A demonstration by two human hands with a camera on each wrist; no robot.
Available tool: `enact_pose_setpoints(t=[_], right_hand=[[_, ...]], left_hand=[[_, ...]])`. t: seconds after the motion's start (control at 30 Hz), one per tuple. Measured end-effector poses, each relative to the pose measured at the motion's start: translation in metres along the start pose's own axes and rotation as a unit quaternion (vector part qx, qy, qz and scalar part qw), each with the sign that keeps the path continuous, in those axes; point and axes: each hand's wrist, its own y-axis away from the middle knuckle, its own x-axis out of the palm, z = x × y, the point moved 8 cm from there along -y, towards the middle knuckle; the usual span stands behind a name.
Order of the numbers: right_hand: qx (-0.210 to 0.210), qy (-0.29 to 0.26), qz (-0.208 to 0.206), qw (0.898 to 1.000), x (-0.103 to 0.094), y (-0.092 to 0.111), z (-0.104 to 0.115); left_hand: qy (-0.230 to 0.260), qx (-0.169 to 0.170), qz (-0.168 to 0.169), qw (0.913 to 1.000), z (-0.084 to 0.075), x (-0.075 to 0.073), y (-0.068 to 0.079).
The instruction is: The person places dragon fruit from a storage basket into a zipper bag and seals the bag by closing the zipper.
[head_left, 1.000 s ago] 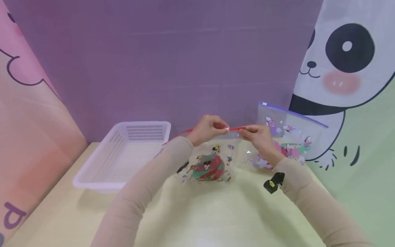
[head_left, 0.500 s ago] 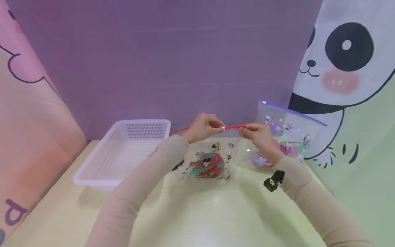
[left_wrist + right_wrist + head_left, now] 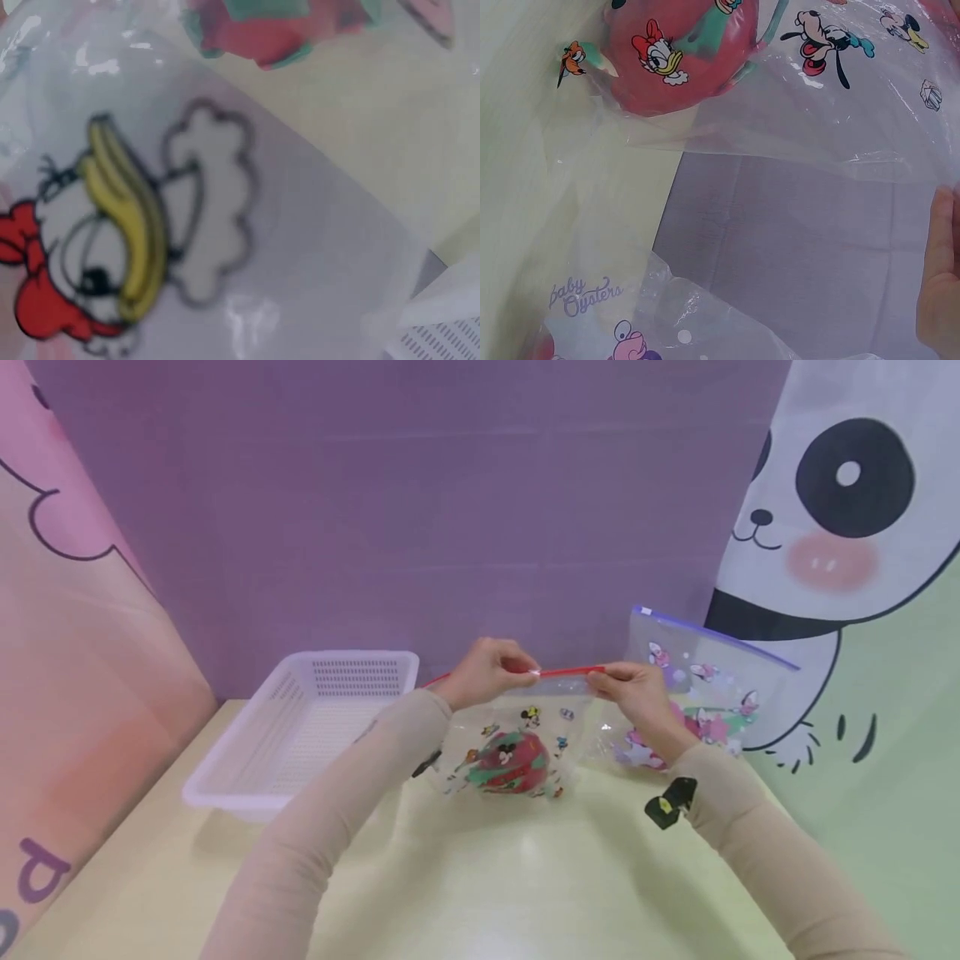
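A clear slider bag [image 3: 461, 731] with cartoon prints stands on the table beneath both hands. Inside it sits a rounded red and green thing [image 3: 513, 764], its kind blurred by the plastic. My left hand [image 3: 486, 675] pinches the white slider on the red zip strip [image 3: 562, 673]. The right end of that strip is pinched by my right hand [image 3: 636, 689]. A large duck print [image 3: 124, 232] on the bag fills much of the left wrist view. Fingers of the right hand [image 3: 939, 277] appear at the right edge of the right wrist view.
Behind my right hand stands another clear bag [image 3: 667, 647] with a purple zip and pink prints, with red and green contents. A white perforated basket [image 3: 345, 655] is on the left of the pale table [image 3: 480, 877]. A purple backdrop [image 3: 450, 510] hangs behind.
My left hand has moved a little left along the red strip with the slider, so more strip shows between the hands. The right hand keeps its hold at the strip's right end.
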Motion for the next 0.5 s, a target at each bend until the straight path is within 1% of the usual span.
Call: enact_pose_setpoints(t=[0.23, 0.5], right_hand=[[0.003, 0.005, -0.002, 1.000, -0.0024, 0.0004, -0.0016], [-0.004, -0.002, -0.006, 1.000, -0.0049, 0.0011, -0.0021]], left_hand=[[-0.002, -0.011, 0.005, 0.9999, 0.0021, -0.0042, 0.0025], [-0.004, -0.007, 0.002, 1.0000, 0.0015, -0.0087, 0.0044]])
